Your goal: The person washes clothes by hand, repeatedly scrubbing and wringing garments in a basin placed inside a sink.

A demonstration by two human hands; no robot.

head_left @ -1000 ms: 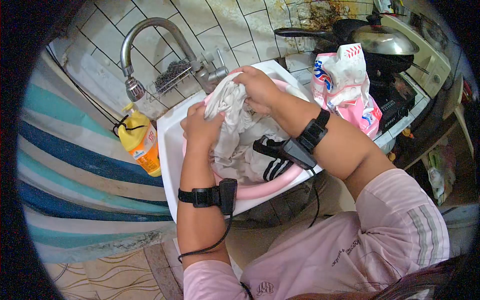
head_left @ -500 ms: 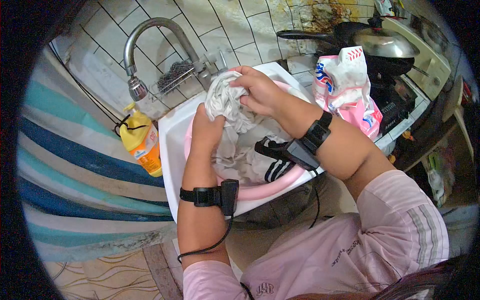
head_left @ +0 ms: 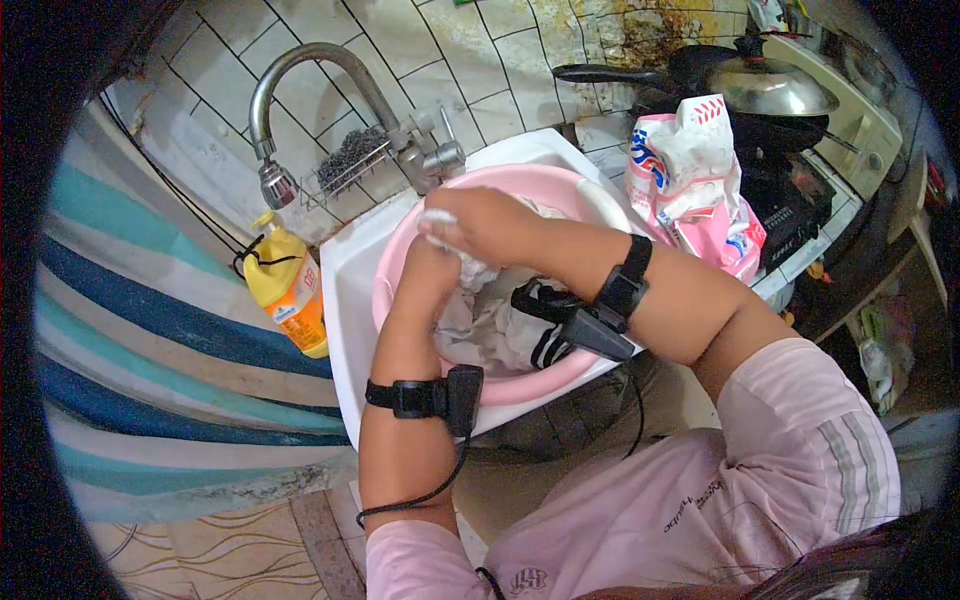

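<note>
A pink basin (head_left: 575, 372) sits inside the white sink (head_left: 345, 290). Over its back left part, my right hand (head_left: 478, 228) is closed on a bunched white garment (head_left: 476, 272), with a bit poking out by the thumb. My left hand (head_left: 430, 268) grips the same garment just below, slightly smeared by motion. The two hands are close together, and the right partly covers the cloth. More pale wet fabric (head_left: 490, 330) lies in the basin below my hands, with a black-and-white striped part (head_left: 550, 340) near the right side.
A curved faucet (head_left: 320, 50) and a wire rack with scouring pads (head_left: 350, 160) stand behind the sink. To the left is a yellow bottle (head_left: 285, 285) beside a striped curtain (head_left: 170, 330). On the right are a detergent bag (head_left: 690, 180) and a lidded pan (head_left: 770, 85).
My hands have come down and closer together, the right now turned over the left. The white garment, held up and spread before, is bunched lower between them, and the basin's back rim shows.
</note>
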